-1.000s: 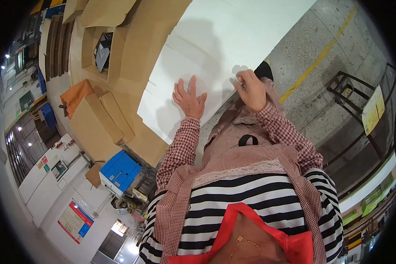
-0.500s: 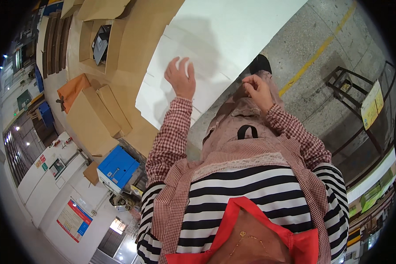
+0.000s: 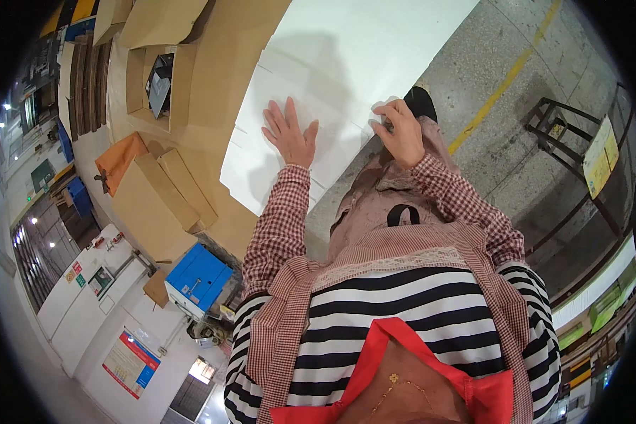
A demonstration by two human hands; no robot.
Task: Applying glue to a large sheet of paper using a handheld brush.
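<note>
A large white sheet of card or board [image 3: 374, 42] with slits along its left edge lies in front of me. My left hand [image 3: 291, 140] rests over its near part, fingers spread and palm down, holding nothing. At the sheet's right edge is my right hand [image 3: 401, 132], its fingers bent and the thumb apart from the forefinger. Nothing shows between them. Whether its fingertips touch the sheet I cannot tell. Both hands cast shadows onto the white surface.
Brown cardboard [image 3: 233, 42] lies left of the sheet, with an open carton [image 3: 184, 88] holding a dark object. Further left are an orange bag [image 3: 122, 159], folded cartons [image 3: 152, 194] and a blue-topped box [image 3: 199, 277]. A metal-framed stand [image 3: 579, 131] is at the right.
My left hand has spread its fingers and flattened over the sheet. My right hand has moved left and forward to the sheet's edge, its thumb and forefinger parting.
</note>
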